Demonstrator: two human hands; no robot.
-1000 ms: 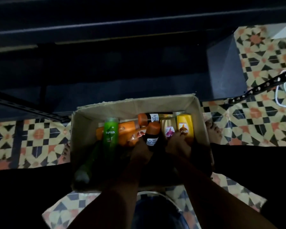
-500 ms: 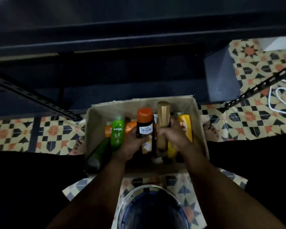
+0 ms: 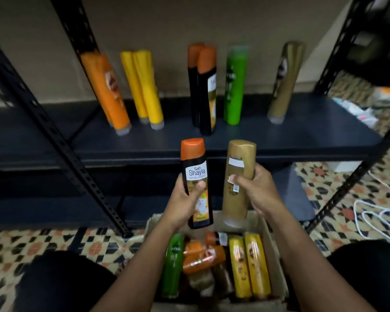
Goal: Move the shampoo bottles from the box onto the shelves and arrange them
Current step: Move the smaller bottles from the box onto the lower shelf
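Observation:
My left hand (image 3: 186,200) grips a black shampoo bottle with an orange cap (image 3: 195,174), upright above the cardboard box (image 3: 274,248). My right hand (image 3: 254,190) grips a gold bottle (image 3: 240,167) beside it, also upright. Both are held just in front of the dark shelf (image 3: 302,134). Several bottles still lie in the box: a green one (image 3: 172,264), an orange one (image 3: 204,258), two yellow ones (image 3: 249,266). On the shelf stand orange (image 3: 107,91), yellow (image 3: 143,86), black (image 3: 204,91), green (image 3: 234,82) and gold (image 3: 284,79) bottles.
Black perforated shelf uprights (image 3: 61,140) slant at left and at right (image 3: 356,176). A lower shelf level lies behind the box. White cables (image 3: 383,218) lie on the patterned tile floor (image 3: 54,242) at right. My knees flank the box.
Both hands lifted the black and gold bottles out of the box and up toward the shelf. The camera tilted up, bringing the shelf and its standing bottles into view.

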